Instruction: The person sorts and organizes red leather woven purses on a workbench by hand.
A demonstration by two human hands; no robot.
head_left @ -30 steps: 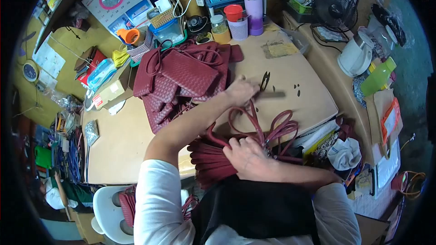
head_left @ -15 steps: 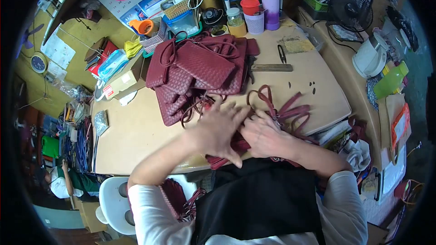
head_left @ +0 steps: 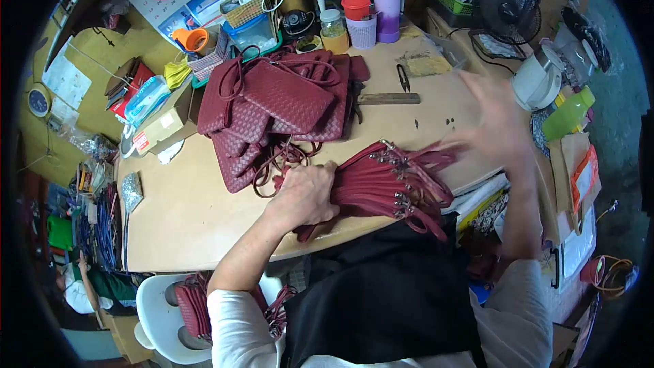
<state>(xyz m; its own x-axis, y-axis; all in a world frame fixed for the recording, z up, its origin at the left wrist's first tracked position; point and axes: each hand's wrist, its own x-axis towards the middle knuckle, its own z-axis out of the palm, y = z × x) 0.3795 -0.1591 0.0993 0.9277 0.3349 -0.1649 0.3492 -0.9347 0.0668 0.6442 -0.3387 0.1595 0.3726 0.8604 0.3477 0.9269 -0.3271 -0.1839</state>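
A thick bundle of dark red leather straps (head_left: 368, 187) with metal clasps lies across the front of the table. My left hand (head_left: 308, 192) is wrapped round its left end. Off to the right, my right hand (head_left: 496, 119) is raised and blurred by motion, its fingers seemingly spread and nothing visible in them. The straps' loose right ends are blurred too, close below that hand. Behind the bundle rests a pile of dark red woven-pattern bags (head_left: 272, 105), with thin cords on top and in front.
A wooden-handled tool (head_left: 388, 99) and black thread snips (head_left: 403, 78) lie behind the straps. A purple bottle (head_left: 386, 3) and jars line the back. On the left stands a cardboard box (head_left: 163, 126); a white chair (head_left: 157, 307) holds more red pieces. A co-worker (head_left: 85, 286) is at far left.
Both hands were together over the straps. Now my left hand grips their left end, my right hand has swung away right and up, and the straps lie fanned out rightward in full view.
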